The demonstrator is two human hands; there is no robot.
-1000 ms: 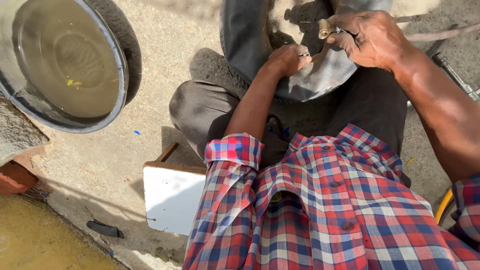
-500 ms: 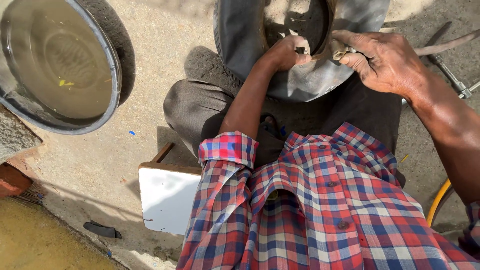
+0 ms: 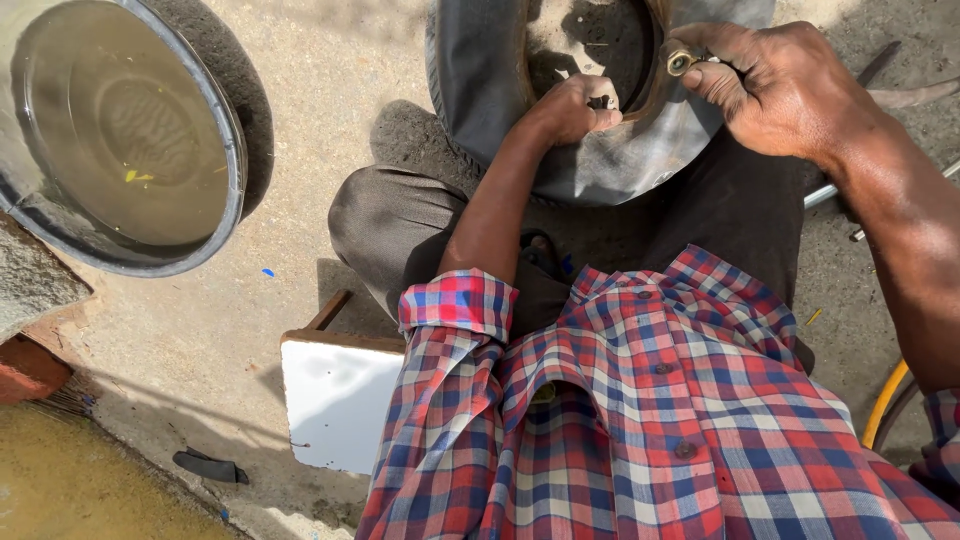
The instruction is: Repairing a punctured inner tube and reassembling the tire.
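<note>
Your left hand (image 3: 572, 108) is curled into a loose fist on the inner edge of the tyre (image 3: 480, 90), fingers folded over and pinching something small and dark that the view does not resolve. Its forearm runs bare and nearly straight from the rolled-up sleeve to that rim. Your right hand (image 3: 770, 85) sits across the opening of the tyre, at its far right side, thumb and fingers closed on a small brass-coloured fitting (image 3: 681, 62), knuckles upward. The right forearm slants down and outward from the tyre, wrist slightly bent
</note>
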